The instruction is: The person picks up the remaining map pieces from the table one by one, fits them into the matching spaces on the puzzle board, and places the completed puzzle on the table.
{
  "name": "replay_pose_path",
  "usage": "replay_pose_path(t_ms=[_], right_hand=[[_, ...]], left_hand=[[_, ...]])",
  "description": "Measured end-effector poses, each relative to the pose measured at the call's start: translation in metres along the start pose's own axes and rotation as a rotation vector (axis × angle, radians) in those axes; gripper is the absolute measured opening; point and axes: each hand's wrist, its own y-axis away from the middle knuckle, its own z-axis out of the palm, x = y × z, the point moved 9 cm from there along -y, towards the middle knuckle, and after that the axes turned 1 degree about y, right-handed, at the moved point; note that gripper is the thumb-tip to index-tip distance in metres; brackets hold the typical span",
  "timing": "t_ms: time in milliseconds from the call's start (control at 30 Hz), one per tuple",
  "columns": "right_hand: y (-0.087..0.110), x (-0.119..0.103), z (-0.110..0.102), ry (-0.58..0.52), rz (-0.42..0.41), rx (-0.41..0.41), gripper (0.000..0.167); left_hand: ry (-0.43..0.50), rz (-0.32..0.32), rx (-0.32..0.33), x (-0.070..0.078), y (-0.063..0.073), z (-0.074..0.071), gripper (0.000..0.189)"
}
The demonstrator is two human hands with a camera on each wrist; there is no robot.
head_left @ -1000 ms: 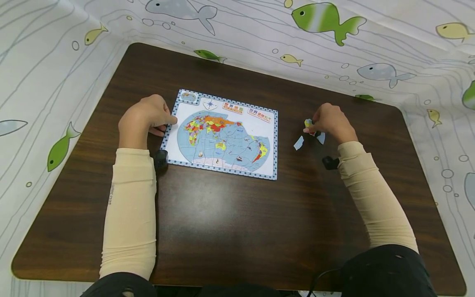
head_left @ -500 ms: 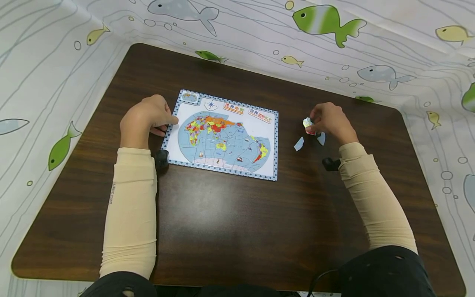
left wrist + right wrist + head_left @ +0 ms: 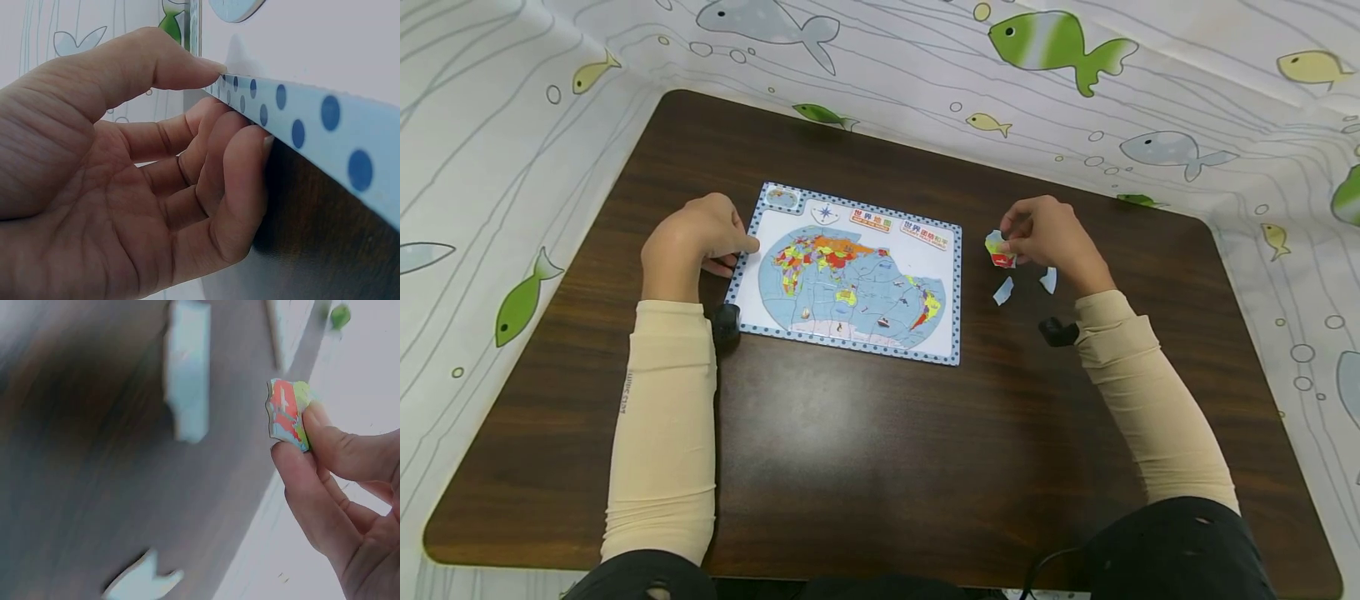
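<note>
A world map jigsaw puzzle (image 3: 857, 275) in a dotted blue-and-white frame lies on the dark table, with a white gap at the map's upper right. My left hand (image 3: 696, 237) pinches its left edge; in the left wrist view the thumb is on top and the fingers curl under the dotted border (image 3: 281, 97). Right of the puzzle, my right hand (image 3: 1048, 237) holds a red, yellow and pale blue puzzle piece (image 3: 1000, 250) between thumb and fingers. The right wrist view shows that piece (image 3: 287, 412) raised above the table.
Two loose pale blue pieces lie on the wooden table (image 3: 865, 450): one piece (image 3: 1003, 290) just below the held one, another piece (image 3: 1048, 280) under the right hand. A fish-patterned white sheet (image 3: 910, 75) rises behind the table and along both sides.
The right hand has picked up the colourful piece and moved slightly left with it, turning its printed face into view. The left hand stays at the puzzle's edge.
</note>
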Motion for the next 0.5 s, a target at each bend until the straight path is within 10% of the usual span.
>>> replay_pose_path(t_ms=[500], right_hand=[[-0.010,-0.059,0.040,-0.066,-0.064,-0.113,0.020]], left_hand=[[-0.016,-0.003,0.016,-0.001,0.002,0.000,0.028]])
